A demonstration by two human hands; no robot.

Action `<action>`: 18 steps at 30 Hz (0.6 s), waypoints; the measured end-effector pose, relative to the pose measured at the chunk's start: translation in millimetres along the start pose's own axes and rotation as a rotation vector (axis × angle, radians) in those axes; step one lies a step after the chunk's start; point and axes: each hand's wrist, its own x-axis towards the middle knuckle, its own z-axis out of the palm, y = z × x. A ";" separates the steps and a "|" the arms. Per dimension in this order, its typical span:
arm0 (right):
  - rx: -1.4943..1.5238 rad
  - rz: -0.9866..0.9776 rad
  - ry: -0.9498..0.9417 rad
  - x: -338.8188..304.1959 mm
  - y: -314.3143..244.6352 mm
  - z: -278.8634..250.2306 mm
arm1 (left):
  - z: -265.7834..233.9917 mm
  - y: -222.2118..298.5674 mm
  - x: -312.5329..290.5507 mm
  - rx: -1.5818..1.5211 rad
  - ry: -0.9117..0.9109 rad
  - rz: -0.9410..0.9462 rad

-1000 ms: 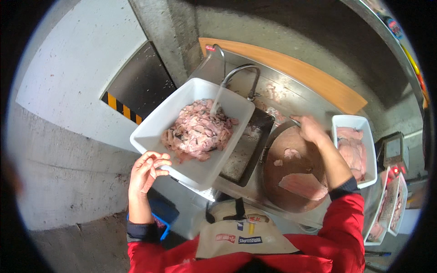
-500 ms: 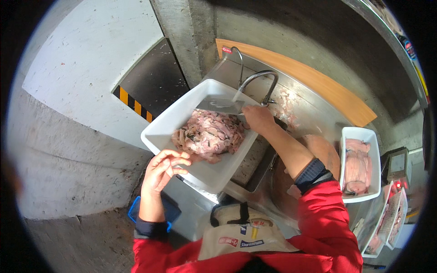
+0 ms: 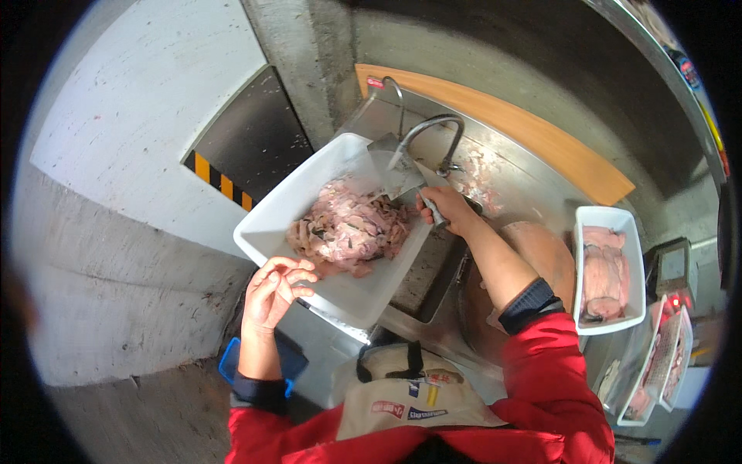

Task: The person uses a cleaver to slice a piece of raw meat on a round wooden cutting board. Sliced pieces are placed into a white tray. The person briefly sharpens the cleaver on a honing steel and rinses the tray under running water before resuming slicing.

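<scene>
My right hand (image 3: 454, 209) is wrapped round the handle of a cleaver (image 3: 403, 179). Its wide, shiny blade lies under the spout of a curved metal faucet (image 3: 456, 130), above the far right side of a white plastic tub (image 3: 249, 230). Inside that tub is a heap of pale pink sliced meat or skin pieces (image 3: 357, 230), some with dark edges. At the tub's near left rim hovers my left hand (image 3: 270, 292), its fingers loosely bent and apart, holding nothing. Whether it touches the rim I cannot tell.
A steel sink (image 3: 421, 290) lies under the tub, with a round brown board (image 3: 533, 251) at its right. Farther right are a white tray (image 3: 641, 309) of pink meat slabs and white baskets (image 3: 663, 363). A blue-rimmed container (image 3: 294, 356) sits below my left hand.
The cleaver has tilted and shifted nearer the faucet, its blade turned in my right hand. That hand has moved slightly down and right. My left hand stays nearly still.
</scene>
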 end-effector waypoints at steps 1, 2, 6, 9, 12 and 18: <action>-0.130 -0.033 0.000 -13.5 -0.8 -7.2 | 2.4 -1.7 5.4 0.001 -0.013 -0.008; -0.243 -0.019 0.027 -29.2 -2.9 -13.8 | 5.0 -3.8 9.8 -0.001 -0.016 -0.012; -1.078 -0.245 0.239 -112.3 -20.8 -38.5 | 11.8 -7.5 22.9 0.012 -0.078 -0.022; -1.307 0.035 0.283 -163.0 -32.2 -63.0 | 15.8 -5.3 24.9 0.005 -0.098 -0.016; -1.688 0.011 0.297 -167.8 -33.7 -86.1 | 23.7 -6.4 27.4 -0.009 -0.115 -0.017; -1.807 -0.059 0.439 -125.1 -40.2 -114.4 | 53.4 -21.3 47.1 -0.020 -0.262 -0.074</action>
